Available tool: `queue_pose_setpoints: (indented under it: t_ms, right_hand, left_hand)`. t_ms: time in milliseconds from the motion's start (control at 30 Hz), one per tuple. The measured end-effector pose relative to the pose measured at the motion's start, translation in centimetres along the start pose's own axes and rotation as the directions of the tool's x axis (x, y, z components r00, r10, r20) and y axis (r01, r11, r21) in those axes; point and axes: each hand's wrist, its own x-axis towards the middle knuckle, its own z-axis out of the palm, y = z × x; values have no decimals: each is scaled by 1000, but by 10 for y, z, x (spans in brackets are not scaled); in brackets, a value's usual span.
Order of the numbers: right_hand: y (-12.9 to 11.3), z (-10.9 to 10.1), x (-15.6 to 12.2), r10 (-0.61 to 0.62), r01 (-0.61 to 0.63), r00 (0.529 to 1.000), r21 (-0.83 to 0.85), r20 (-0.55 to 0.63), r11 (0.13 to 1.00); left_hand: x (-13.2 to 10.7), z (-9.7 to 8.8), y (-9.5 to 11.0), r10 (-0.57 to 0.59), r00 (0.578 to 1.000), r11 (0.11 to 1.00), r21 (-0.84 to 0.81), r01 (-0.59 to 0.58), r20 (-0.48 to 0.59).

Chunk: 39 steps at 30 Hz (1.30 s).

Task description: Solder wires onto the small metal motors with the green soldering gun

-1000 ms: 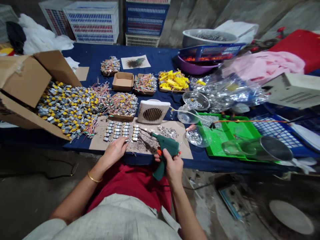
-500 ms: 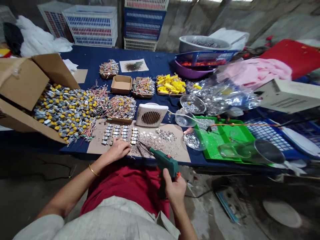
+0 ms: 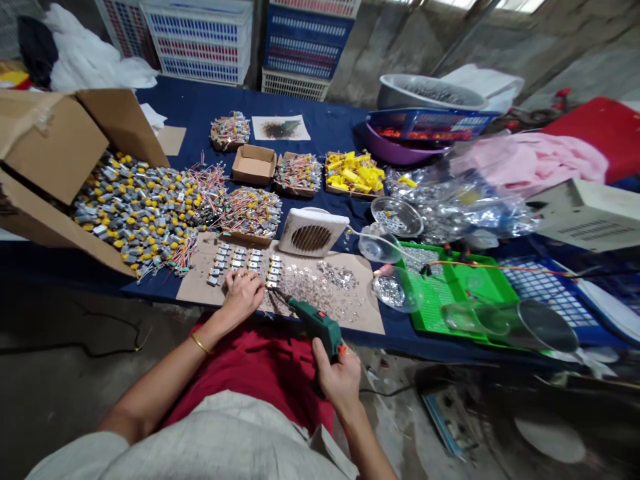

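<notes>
My right hand (image 3: 336,377) is wrapped round the grip of a green soldering gun (image 3: 315,323), whose tip points up-left toward the cardboard sheet (image 3: 350,313). My left hand (image 3: 242,293) rests on that sheet with its fingers curled at the near end of the rows of small grey motors (image 3: 240,261). What its fingertips hold is hidden. Small shiny metal bits (image 3: 325,283) lie scattered on the sheet to the right of the motors.
An open carton (image 3: 45,147) spills yellow-capped motors (image 3: 135,210) at the left. Small boxes of wired parts (image 3: 298,172) and yellow pieces (image 3: 354,173), a white fan (image 3: 313,231), clear bowls (image 3: 395,217), a green tray (image 3: 450,287) and stacked crates (image 3: 200,40) surround the blue table (image 3: 325,127).
My right hand drew the soldering gun down and back toward my lap, lowering its tip. My left hand slid slightly forward onto the motor rows. The camera shifted a little.
</notes>
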Motion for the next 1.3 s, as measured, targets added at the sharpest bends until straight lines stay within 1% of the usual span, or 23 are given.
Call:
queue_pose_setpoints:
  t_ms: [233,433,600,700,800,833,867,900,933,967,1000,1033,1067,1100,1133,1167,1233,1300]
  right_hand:
    - [-3,-3,11,-122,124,991,-28,59,992]
    - [0,-4,16,-245,246,966,-7,81,969]
    - [1,-3,18,-290,287,950,44,114,957]
    - [1,-6,22,-346,335,922,91,174,938]
    - [1,-11,25,-431,407,868,144,246,902]
    - [2,-13,25,-450,426,857,148,250,893]
    - [3,-15,25,-456,435,856,137,241,890]
    - [4,-16,23,-443,429,869,110,218,896]
    - [6,-18,21,-408,401,895,74,181,913]
    - [7,-18,19,-348,346,928,38,136,937]
    - [8,-19,15,-263,263,961,9,86,965]
    - [9,-18,12,-154,154,988,-6,32,988]
    - [10,-18,9,-29,29,999,2,-26,1000]
    - [10,-16,6,97,-94,992,40,-79,995]
    - [11,-14,4,211,-199,970,103,-119,974]
    - [12,-12,2,307,-280,941,183,-145,943]
    - [15,-8,0,435,-367,889,342,-146,865]
    - [18,-4,-1,489,-400,866,446,-101,801]
  left_hand:
    - [2,1,-1,0,1000,1000,-3,0,15]
    - [1,4,-2,22,999,1000,7,-22,-45]
    - [2,5,-3,38,997,999,4,-38,-66]
    - [2,5,-3,40,997,999,4,-40,-66]
    - [2,5,-3,35,998,999,4,-35,-59]
    - [2,5,-3,33,998,999,5,-33,-54]
    - [2,4,-3,31,998,1000,5,-31,-49]
    - [2,4,-3,30,999,1000,4,-30,-46]
    - [2,4,-3,29,999,1000,3,-29,-44]
    - [2,4,-3,29,999,1000,1,-29,-44]
    - [2,4,-3,28,999,1000,0,-28,-45]
    - [3,5,-3,26,999,1000,0,-26,-45]
    - [3,5,-3,23,999,1000,0,-23,-44]
    - [3,5,-3,19,999,1000,2,-19,-43]
    - [3,5,-3,16,999,1000,4,-16,-42]
    - [3,5,-3,16,999,1000,7,-15,-42]
    - [4,4,-3,18,999,1000,10,-17,-42]
    - [4,3,-3,22,999,1000,12,-22,-40]
